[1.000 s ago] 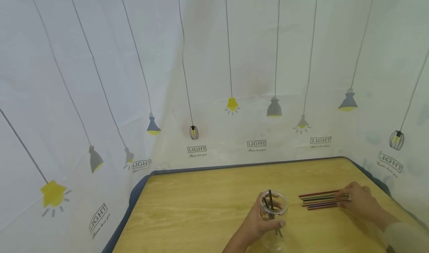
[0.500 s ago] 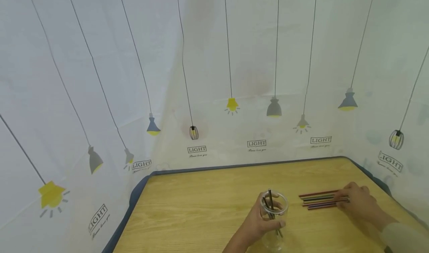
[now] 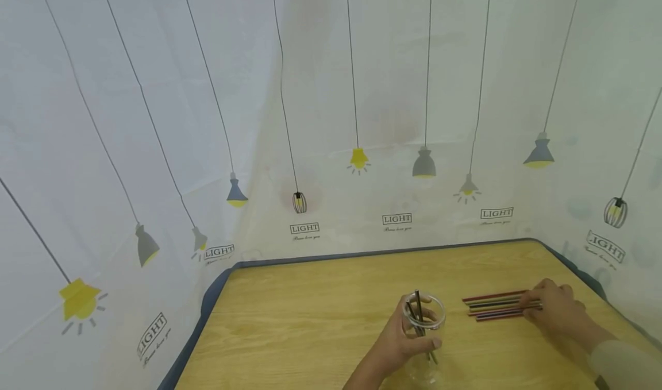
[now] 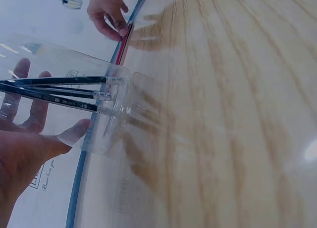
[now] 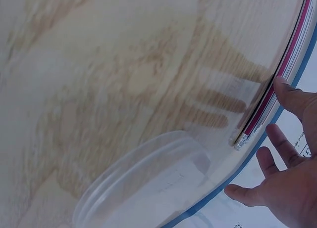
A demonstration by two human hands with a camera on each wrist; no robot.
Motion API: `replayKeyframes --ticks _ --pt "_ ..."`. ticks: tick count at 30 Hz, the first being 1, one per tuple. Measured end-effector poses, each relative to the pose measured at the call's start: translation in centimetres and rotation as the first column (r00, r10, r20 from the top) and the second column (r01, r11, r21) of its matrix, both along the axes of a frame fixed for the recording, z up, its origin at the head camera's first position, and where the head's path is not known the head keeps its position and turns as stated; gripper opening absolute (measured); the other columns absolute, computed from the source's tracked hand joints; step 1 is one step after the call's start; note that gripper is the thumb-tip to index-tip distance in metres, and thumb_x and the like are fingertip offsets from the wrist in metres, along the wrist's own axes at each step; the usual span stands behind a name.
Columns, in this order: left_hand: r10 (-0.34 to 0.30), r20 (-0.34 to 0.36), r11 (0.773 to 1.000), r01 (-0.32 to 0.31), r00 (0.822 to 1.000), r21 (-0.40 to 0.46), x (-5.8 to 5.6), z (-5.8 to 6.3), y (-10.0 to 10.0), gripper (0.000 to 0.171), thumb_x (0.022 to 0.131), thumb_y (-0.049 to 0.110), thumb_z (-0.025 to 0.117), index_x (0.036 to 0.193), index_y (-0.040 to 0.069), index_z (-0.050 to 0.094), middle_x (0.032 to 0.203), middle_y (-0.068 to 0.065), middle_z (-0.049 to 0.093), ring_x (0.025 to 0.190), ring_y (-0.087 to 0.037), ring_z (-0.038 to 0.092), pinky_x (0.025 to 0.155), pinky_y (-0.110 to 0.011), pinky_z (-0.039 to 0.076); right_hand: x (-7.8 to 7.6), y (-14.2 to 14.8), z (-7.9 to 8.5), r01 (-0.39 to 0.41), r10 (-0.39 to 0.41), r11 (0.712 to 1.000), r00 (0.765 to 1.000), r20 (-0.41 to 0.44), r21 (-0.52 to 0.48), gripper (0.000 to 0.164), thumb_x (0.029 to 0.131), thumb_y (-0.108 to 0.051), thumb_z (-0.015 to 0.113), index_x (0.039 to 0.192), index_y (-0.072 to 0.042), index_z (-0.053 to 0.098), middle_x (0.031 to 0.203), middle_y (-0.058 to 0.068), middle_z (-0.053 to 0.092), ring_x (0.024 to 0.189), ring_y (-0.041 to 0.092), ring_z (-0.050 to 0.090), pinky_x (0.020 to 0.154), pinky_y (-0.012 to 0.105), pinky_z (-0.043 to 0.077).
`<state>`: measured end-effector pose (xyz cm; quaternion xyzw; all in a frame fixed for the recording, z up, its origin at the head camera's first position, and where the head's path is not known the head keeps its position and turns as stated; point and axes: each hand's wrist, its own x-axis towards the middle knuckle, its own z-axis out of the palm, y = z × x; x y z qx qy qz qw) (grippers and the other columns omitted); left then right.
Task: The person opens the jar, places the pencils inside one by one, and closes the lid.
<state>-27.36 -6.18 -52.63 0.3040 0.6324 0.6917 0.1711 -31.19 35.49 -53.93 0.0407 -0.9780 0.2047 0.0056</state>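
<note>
My left hand grips a clear jar, fingers wrapped round its side. Several dark pencils lean inside it; the left wrist view shows their clear-capped ends near the jar's mouth and "HB" printed on one. A row of coloured pencils, red, yellow and dark among them, lies on the table to the right of the jar. Over the row's right end is my right hand, which hides part of it. In the right wrist view its thumb touches the pencils while the other fingers are spread.
The wooden table has a dark blue edge. Right behind it hangs a white curtain printed with lamps. In the right wrist view a clear, round-edged plastic thing shows near the pencil ends.
</note>
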Motion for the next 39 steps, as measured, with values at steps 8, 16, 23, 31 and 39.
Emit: replayKeyframes --ticks 8,16,23,31,39 --pt "-0.006 0.001 1.0 0.006 1.0 0.009 0.17 0.07 0.01 0.07 0.096 0.011 0.08 0.155 0.03 0.047 0.133 0.008 0.065 0.125 -0.012 0.066 0.102 -0.027 0.061 0.1 -0.16 -0.13 0.007 -0.006 1.0 1.0 -0.021 0.024 0.009 0.096 -0.022 0.085 0.101 -0.02 0.078 0.128 0.031 0.055 0.118 0.074 0.04 0.078 0.087 0.047" --pt "-0.005 0.0 1.0 0.005 1.0 0.002 0.11 0.07 -0.04 0.07 0.096 0.012 0.079 0.156 0.026 0.046 0.133 0.008 0.065 0.125 -0.013 0.066 0.102 -0.028 0.061 0.21 -0.07 -0.43 0.02 -0.018 0.999 0.999 -0.045 0.045 0.019 0.093 -0.018 0.087 0.088 -0.026 0.071 0.127 0.029 0.056 0.119 0.078 0.039 0.078 0.091 0.045" --pt "-0.002 -0.007 1.0 0.002 1.0 0.006 0.08 -0.15 0.01 0.071 0.095 0.012 0.08 0.156 0.027 0.047 0.135 0.004 0.066 0.125 -0.012 0.066 0.103 -0.027 0.06 0.39 -0.04 -0.23 0.019 -0.019 0.999 1.0 0.002 0.05 0.013 0.094 -0.02 0.086 0.092 -0.025 0.074 0.128 0.025 0.056 0.12 0.076 0.039 0.081 0.092 0.044" --pt "-0.007 -0.006 1.0 0.007 1.0 0.003 0.02 -0.23 -0.02 0.07 0.097 0.01 0.079 0.155 0.03 0.046 0.139 -0.002 0.065 0.127 -0.012 0.066 0.103 -0.027 0.061 0.39 -0.09 -0.14 0.032 -0.034 0.999 0.998 0.052 0.027 0.009 0.096 -0.021 0.083 0.092 -0.025 0.075 0.13 0.022 0.056 0.127 0.076 0.034 0.086 0.095 0.039" --pt "-0.007 -0.005 1.0 0.007 1.0 0.009 0.02 -0.11 -0.03 0.07 0.097 0.009 0.079 0.156 0.027 0.046 0.141 -0.009 0.065 0.126 -0.012 0.067 0.104 -0.028 0.06 0.78 -0.31 -0.04 0.006 -0.007 0.999 1.0 0.016 0.036 0.013 0.098 -0.02 0.08 0.09 -0.026 0.071 0.126 0.019 0.059 0.123 0.074 0.038 0.082 0.093 0.041"
